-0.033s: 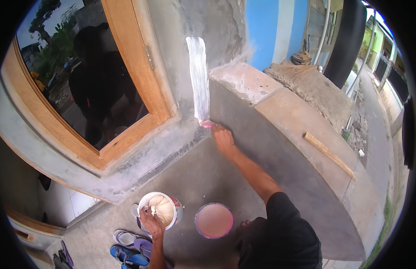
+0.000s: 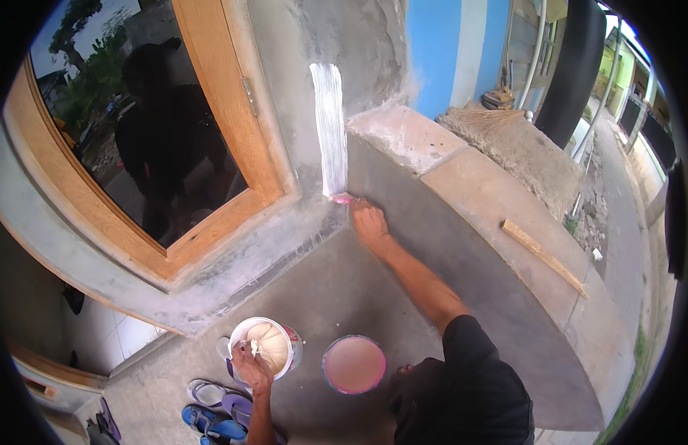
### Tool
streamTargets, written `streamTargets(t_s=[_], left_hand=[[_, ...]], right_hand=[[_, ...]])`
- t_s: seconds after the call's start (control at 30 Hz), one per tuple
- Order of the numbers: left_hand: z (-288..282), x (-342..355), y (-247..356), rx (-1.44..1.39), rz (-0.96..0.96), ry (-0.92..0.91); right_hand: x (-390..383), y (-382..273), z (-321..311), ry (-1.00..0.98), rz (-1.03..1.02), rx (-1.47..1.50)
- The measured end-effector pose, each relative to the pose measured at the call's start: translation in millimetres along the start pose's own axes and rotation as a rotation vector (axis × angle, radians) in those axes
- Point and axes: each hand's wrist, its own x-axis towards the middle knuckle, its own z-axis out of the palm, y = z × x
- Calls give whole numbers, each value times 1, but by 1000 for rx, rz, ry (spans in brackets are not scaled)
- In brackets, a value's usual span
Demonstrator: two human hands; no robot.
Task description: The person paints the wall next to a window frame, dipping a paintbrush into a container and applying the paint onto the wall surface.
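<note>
My right hand (image 2: 370, 222) grips a pink brush (image 2: 341, 199), its bristles against the grey wall at the lower end of a white painted stripe (image 2: 329, 126). My left hand (image 2: 250, 365) is closed at the left rim of a white bucket (image 2: 295, 345), which holds a cream, bunched lining or substance; small white bits show by my fingers. To the right of that bucket, on the concrete floor, stands a round pink-rimmed container (image 2: 354, 365) with pale pinkish contents.
A wooden-framed glass window (image 2: 266, 178) is at left, above a doorway with white tiles (image 2: 136, 337). Sandals (image 2: 225, 415) lie beside the bucket. A stone-topped ledge (image 2: 470, 185) runs along the right, bearing a wooden stick (image 2: 544, 256); a broom (image 2: 492, 119) and narrow lane lie beyond.
My right hand and the brush have shifted slightly upward along the wall. My left hand stays at the bucket.
</note>
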Motion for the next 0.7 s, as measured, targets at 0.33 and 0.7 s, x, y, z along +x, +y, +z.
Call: streamTargets(t_s=[0.33,0.7], left_hand=[[2,-4,-5,39,-27,6],[1,-3,-3,32,-86,-73]], right_hand=[[211,-9,-259,610,-200,-26],[77,-22,-25,496,20,73]])
